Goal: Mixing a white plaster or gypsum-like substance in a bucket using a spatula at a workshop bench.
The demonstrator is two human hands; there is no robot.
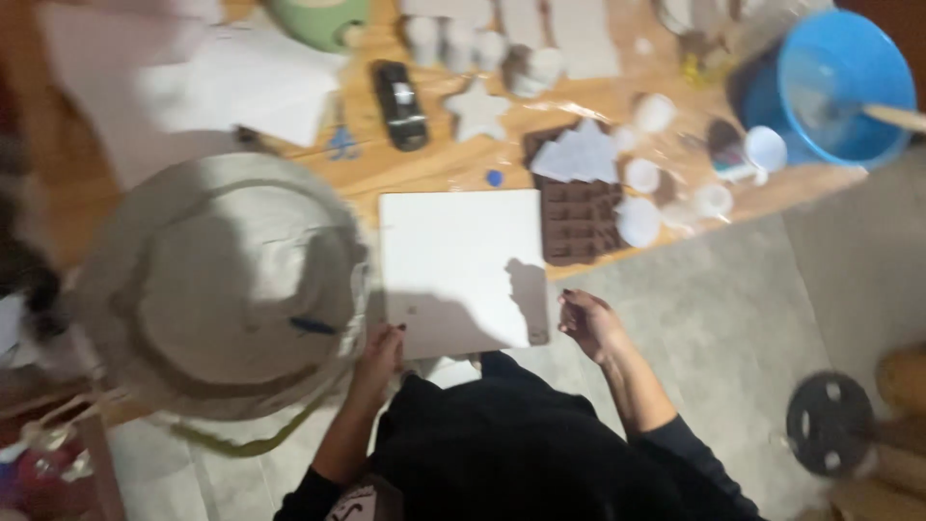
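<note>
A white square board (453, 260) lies at the near edge of a wooden table (424, 169), part of it hanging over the edge. My left hand (379, 355) grips the board's near left corner, fingers on its edge. My right hand (588, 323) hovers just off the near right corner with loosely bent fingers and holds nothing. A brown silicone mould (579, 227) lies right beside the board's far right side, with a white house-shaped cast (579, 154) on it. The image is blurred.
A large round grey-white sack-like shape (222, 280) fills the left. On the table lie a white star cast (477, 111), a black toy car (400, 104), small white cups (637, 222), white paper (251, 82) and a blue bucket (844, 87) holding a wooden stick (892, 116). A black perforated disc (828, 420) lies on the grey floor.
</note>
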